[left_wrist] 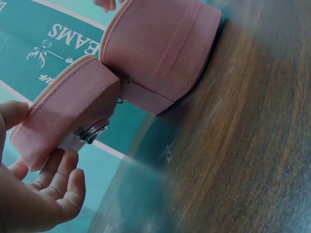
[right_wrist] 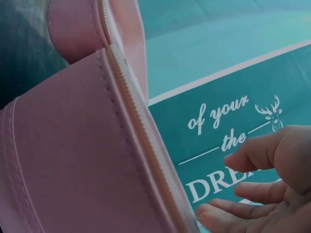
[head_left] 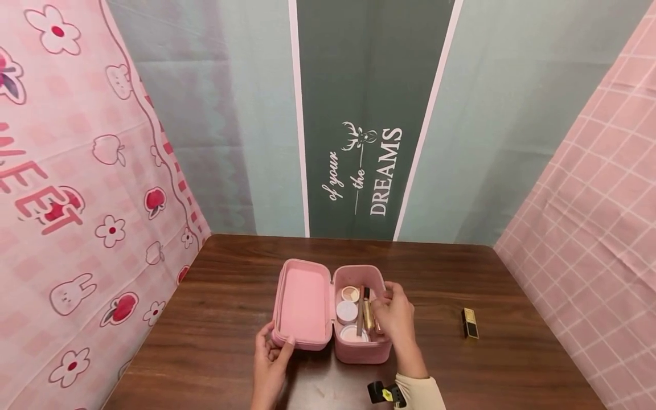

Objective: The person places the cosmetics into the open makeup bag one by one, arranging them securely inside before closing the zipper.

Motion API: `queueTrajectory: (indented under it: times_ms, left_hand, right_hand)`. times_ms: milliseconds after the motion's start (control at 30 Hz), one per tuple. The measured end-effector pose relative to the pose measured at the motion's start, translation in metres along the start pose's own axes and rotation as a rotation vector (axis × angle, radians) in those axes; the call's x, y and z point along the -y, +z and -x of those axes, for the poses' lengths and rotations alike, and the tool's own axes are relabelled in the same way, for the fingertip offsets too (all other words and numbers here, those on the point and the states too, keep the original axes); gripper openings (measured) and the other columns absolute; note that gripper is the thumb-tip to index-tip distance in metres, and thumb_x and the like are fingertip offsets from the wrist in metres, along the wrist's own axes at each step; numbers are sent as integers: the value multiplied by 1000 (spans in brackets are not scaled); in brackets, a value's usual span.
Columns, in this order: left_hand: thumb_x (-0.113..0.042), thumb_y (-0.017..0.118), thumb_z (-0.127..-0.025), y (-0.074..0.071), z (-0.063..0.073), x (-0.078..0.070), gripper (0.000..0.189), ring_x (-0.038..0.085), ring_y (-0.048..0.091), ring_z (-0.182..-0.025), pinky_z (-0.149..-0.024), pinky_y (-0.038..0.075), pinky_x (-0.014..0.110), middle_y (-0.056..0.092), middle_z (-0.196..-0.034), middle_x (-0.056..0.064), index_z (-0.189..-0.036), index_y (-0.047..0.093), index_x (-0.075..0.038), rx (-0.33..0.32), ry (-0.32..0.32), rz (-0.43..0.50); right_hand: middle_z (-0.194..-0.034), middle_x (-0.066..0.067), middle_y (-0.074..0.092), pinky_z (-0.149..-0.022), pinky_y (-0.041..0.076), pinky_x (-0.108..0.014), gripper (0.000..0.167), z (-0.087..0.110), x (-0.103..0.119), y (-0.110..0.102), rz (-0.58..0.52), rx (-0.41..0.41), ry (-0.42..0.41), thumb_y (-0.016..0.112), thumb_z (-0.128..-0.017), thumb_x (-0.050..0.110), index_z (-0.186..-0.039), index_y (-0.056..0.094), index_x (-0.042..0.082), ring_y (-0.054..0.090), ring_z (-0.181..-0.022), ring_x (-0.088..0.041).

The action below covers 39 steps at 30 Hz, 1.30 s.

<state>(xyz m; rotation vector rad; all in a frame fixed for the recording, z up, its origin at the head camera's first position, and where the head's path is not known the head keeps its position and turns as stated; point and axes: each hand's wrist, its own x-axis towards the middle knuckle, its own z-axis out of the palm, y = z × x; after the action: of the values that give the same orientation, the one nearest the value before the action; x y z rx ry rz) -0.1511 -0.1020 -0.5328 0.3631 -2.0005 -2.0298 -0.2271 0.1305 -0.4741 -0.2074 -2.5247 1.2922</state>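
A pink zippered cosmetic case (head_left: 363,352) stands on the table with its lid (head_left: 306,302) folded out to the left. My left hand (head_left: 270,364) grips the lid's near left corner, thumb on the rim and fingers beneath, as the left wrist view also shows. Over the case's right rim reaches my right hand (head_left: 397,313); in the right wrist view its thumb and fingers are spread apart with nothing between them. Inside lie a white-lidded jar (head_left: 347,311), a small round compact (head_left: 351,294), a gold tube with a black cap (head_left: 367,314) and a slim brownish stick (head_left: 360,313).
A black and gold lipstick-like tube (head_left: 470,323) lies on the dark wood table (head_left: 512,364) to the right of the case. Printed cloths hang on the left, at the back (head_left: 353,68) and on the right. A dark strap (head_left: 385,393) sits around the right wrist.
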Motion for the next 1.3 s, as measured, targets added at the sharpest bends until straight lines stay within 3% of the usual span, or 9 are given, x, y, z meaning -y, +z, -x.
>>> queueTrajectory:
  times_ms: [200, 467, 567, 700, 867, 1100, 1300]
  left_hand:
    - [-9, 65, -87, -1, 0, 0, 56, 14, 50, -67, -61, 43, 24, 53, -89, 10, -134, 35, -6, 5, -1, 4]
    - [-8, 65, -87, -2, 0, 1, 56, 13, 51, -66, -60, 43, 24, 53, -87, 9, -134, 35, -4, 18, 20, 11]
    - [-8, 66, -86, -2, -1, 2, 56, 13, 51, -66, -60, 43, 24, 54, -87, 9, -133, 35, -4, 15, 18, 4]
    - [-8, 66, -87, -3, -1, 2, 56, 13, 51, -65, -60, 44, 24, 54, -86, 9, -133, 35, -4, 24, 27, 0]
    - [-8, 65, -87, -3, -1, 3, 56, 13, 51, -65, -60, 44, 24, 54, -86, 9, -133, 35, -3, 27, 39, 3]
    - [-6, 66, -86, -3, -1, 3, 54, 12, 51, -63, -59, 44, 24, 54, -83, 9, -131, 36, -1, 31, 62, 6]
    - [-7, 66, -86, -3, -1, 5, 55, 13, 51, -63, -59, 44, 24, 54, -83, 9, -132, 36, -2, 36, 62, 4]
  right_hand:
    - [-94, -20, 63, -74, 47, -48, 40, 1, 2, -5, 102, 103, -67, 64, -78, 8, -113, 56, -7, 60, -85, -34]
    - [-103, -18, 62, -78, 46, -48, 53, 8, 11, -17, 248, 489, -283, 75, -73, 10, -120, 55, -6, 58, -92, -33]
    - [-99, -15, 64, -75, 46, -46, 56, 11, 13, -18, 246, 562, -293, 76, -72, 11, -121, 54, -5, 57, -90, -31]
    - [-102, -15, 63, -75, 46, -44, 56, 11, 12, -18, 260, 546, -285, 76, -72, 12, -122, 55, -4, 57, -89, -29]
    - [-111, -19, 61, -82, 44, -48, 55, 12, 9, -20, 251, 512, -282, 77, -72, 13, -120, 56, -3, 56, -100, -34]
    - [-102, -13, 63, -82, 44, -47, 51, 15, 3, -32, 225, 444, -293, 76, -73, 11, -119, 58, -3, 56, -95, -30]
    - [-111, -18, 60, -88, 41, -51, 52, 18, -3, -43, 252, 431, -273, 75, -74, 14, -121, 58, -1, 53, -105, -37]
